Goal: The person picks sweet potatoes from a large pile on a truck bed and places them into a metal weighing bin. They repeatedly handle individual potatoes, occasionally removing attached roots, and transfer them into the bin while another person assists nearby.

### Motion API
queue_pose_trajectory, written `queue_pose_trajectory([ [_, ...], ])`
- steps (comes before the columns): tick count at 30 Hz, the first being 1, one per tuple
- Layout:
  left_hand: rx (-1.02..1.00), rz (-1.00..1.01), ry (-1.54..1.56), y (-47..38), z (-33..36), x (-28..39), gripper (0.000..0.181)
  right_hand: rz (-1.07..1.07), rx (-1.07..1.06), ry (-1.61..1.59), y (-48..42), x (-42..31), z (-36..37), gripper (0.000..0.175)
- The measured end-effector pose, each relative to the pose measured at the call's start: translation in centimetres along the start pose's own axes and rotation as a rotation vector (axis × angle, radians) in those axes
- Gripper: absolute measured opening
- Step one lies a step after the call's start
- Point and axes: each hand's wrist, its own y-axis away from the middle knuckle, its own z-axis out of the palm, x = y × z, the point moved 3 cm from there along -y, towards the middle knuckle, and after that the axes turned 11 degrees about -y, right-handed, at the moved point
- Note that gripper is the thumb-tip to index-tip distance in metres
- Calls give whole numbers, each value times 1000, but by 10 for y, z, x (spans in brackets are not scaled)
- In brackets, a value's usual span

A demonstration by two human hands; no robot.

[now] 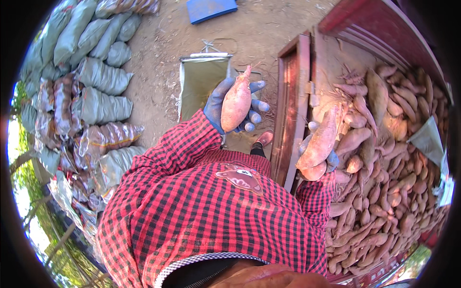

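On the open palm of my left hand, in a blue work glove, lies a sweet potato, its thin root end pointing away from me. An upright, open-topped sack stands just beyond and beneath that hand. My right hand, gloved too, holds a long sweet potato with a smaller one under it, at the edge of the truck bed. A large heap of sweet potatoes lies in the bed beside the right hand.
The truck's red metal side panel stands between the sack and the heap. Filled grey-green sacks and clear bags of sweet potatoes are piled at the left. A blue slab-like object lies on the dirt ground ahead.
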Motion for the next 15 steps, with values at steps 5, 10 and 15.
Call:
queue_pose_trajectory([
  [5,124,163,12,108,-59,28,69,376,170,104,-77,103,14,77],
  [10,295,289,-7,213,-90,32,70,821,297,72,-157,223,-19,40],
  [15,357,359,19,271,-106,28,73,988,717,563,-229,316,-114,40],
])
